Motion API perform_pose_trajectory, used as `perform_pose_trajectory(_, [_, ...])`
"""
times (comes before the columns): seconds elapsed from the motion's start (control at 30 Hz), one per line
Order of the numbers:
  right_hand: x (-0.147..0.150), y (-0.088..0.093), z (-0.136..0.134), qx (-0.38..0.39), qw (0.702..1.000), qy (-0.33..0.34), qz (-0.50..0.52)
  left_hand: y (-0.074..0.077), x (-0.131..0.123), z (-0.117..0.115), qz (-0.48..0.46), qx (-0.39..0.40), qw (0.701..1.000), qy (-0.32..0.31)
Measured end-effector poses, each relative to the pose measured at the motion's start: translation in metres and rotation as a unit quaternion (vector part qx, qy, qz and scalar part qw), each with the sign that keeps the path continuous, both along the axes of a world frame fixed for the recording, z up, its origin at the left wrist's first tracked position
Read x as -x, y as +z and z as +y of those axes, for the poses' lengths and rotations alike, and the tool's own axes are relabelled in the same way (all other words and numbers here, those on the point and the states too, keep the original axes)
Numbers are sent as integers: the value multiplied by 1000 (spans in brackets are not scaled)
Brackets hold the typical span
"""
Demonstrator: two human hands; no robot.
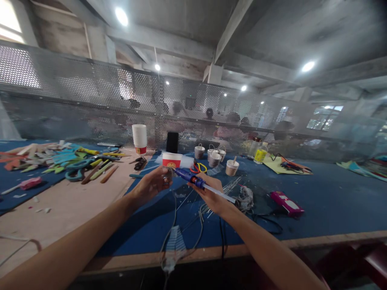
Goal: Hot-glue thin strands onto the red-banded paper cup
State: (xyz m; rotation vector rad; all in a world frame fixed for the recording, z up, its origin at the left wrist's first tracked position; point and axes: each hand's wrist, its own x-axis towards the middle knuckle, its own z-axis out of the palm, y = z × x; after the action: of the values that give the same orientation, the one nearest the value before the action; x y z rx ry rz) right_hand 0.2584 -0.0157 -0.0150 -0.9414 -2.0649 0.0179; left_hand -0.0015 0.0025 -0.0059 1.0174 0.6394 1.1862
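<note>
My right hand (211,191) is closed around a blue hot glue gun (189,177). A pale glue stick (220,193) runs out of its back end, and the nozzle points left. At the nozzle, my left hand (154,181) is closed with its fingertips pinched together; whatever is in them is too small and dark to make out. Just beyond both hands is a red and white paper cup (171,160). Scissors with red and yellow handles (199,167) lie behind the glue gun. Thin clear sticks and grey wire (246,199) lie under and beside my right wrist.
Several small cups with loops (214,159) stand behind. A cup stack (139,137), black phone (172,141) and yellow-labelled bottle (260,153) line the back. Left lie teal scissors (75,169) and paper strips (33,155); right is a magenta device (286,203). A mesh partition (187,92) rises behind.
</note>
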Motion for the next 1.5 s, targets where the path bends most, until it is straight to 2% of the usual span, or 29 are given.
perform_pose_trajectory(0.4, [-1, 2, -1, 2, 1000, -11, -1, 11, -4, -6, -21, 22, 999, 21])
perform_pose_trajectory(0.83, [-3, 2, 1, -10, 1000, -18, -6, 9, -2, -3, -24, 27, 999, 35])
perform_pose_trajectory(1.5, [-3, 1, 2, -12, 999, -36, -17, 19, -4, -12, -40, 43, 998, 32])
